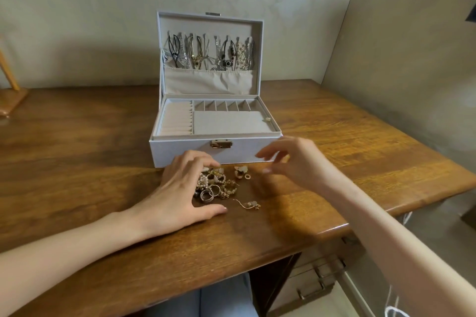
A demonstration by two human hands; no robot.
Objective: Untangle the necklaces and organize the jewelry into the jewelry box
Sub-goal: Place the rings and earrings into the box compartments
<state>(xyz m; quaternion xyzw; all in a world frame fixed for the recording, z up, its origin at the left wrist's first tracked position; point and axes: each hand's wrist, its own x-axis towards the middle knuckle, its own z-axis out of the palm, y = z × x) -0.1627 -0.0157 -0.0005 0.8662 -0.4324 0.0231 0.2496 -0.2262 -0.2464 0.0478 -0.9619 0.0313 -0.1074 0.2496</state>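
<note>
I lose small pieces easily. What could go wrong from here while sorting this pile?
The loose earring lies apart from the jewelry pile toward the table edge; a sweep of the right hand might knock it off. The left hand cupping the pile could tangle its rings and beads.

Head view — close, angled down, edges perhaps warped.

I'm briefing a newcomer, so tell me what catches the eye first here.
The open jewelry box stands mid-table, necklaces hanging in its lid, its tray empty. In front of it lies a pile of rings and earrings, with the left hand resting against it. The right hand hovers open just to the right.
</note>
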